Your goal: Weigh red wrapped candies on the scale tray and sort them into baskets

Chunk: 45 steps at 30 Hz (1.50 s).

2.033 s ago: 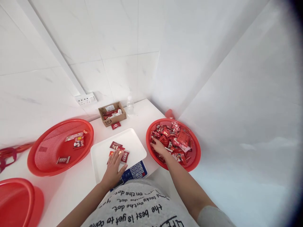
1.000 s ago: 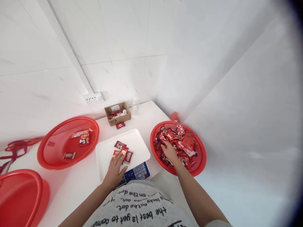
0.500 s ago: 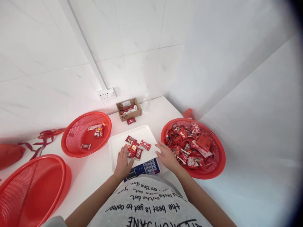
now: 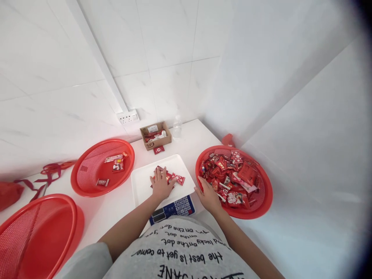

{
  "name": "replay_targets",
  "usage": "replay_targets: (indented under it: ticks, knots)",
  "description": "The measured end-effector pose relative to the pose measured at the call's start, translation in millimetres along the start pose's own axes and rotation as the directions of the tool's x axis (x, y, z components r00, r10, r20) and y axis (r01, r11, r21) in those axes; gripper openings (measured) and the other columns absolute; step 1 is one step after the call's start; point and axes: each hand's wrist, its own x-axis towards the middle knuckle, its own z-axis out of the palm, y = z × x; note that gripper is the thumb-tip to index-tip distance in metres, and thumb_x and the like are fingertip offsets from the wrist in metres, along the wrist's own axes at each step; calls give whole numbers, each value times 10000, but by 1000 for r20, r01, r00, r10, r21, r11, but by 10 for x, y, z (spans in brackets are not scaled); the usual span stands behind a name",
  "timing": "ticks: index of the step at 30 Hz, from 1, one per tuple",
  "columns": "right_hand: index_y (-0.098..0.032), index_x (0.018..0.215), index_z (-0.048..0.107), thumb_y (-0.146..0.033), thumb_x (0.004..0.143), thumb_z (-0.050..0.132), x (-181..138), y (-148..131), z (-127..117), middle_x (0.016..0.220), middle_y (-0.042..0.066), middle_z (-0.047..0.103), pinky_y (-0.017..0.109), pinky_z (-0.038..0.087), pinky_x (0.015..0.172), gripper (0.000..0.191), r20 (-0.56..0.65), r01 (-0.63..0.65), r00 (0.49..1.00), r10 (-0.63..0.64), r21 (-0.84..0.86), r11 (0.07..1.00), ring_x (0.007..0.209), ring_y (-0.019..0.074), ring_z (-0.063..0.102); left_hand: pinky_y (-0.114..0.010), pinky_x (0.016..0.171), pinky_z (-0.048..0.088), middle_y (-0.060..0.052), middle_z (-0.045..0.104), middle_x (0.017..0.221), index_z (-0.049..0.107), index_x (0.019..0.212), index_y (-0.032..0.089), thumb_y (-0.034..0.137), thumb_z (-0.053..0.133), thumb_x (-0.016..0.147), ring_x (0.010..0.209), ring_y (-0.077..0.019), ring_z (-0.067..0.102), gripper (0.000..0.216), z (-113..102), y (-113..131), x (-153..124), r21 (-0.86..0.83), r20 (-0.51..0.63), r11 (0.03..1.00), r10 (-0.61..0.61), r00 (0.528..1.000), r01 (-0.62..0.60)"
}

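Note:
My left hand (image 4: pixel 161 186) lies over a small heap of wrapped sweets on the white tray (image 4: pixel 142 190) of a digital scale, its fingers spread and partly covering them. A red dotted sweet packet (image 4: pixel 178 178) shows to the right of my fingers. Below the tray are the scale's blue keypad (image 4: pixel 183 206) and display. My right hand (image 4: pixel 209 197) rests with fingers apart at the near left rim of a red basket (image 4: pixel 266 186) filled with red-wrapped sweets (image 4: pixel 234 176). Nothing shows in its grasp.
A red basket (image 4: pixel 77 182) with a few packets stands left of the scale, and another red basket (image 4: pixel 76 236) nearer me. Behind the scale are a cardboard box (image 4: pixel 158 144), a loose red packet (image 4: pixel 159 150) and a clear bottle (image 4: pixel 177 128). Red ribbon (image 4: pixel 52 169) lies far left.
My left hand has moved up and right from the sweets' near edge to on top of them. My right hand has drawn slightly off the tray's edge toward the full basket. The view has shifted slightly.

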Motion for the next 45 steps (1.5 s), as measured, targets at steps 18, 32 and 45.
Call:
replay_targets:
  ticks: [18, 32, 45]
  knots:
    - [-143, 1333, 352, -390, 856, 363, -3, -52, -35, 1332, 120, 446, 387, 350, 994, 538, 3, -32, 999, 32, -5, 999, 1233, 226, 401, -570, 1050, 86, -122, 207, 1473, 266, 1383, 250, 651, 256, 800, 1355, -312, 91, 707, -50, 259, 29, 151, 18, 970, 191, 981, -192]
    - [-100, 1299, 410, -380, 852, 351, 9, -12, -24, 1319, 142, 460, 399, 355, 1006, 532, 8, -15, 1000, 15, -5, 1000, 1225, 244, 420, -573, 1053, 3, -75, 154, 1487, 252, 1383, 283, 534, 475, 748, 1361, -292, 40, 718, -291, -96, 169, 89, 334, 850, 466, 819, -520]
    - [-111, 1297, 401, -374, 857, 367, -6, -5, -28, 1309, 143, 465, 399, 361, 994, 514, 5, -4, 1000, 4, 11, 1000, 1224, 241, 411, -552, 1061, 55, -50, 170, 1490, 214, 1389, 314, 520, 424, 812, 1354, -276, 126, 648, -119, -405, -169, 161, 147, 892, 402, 904, -422]
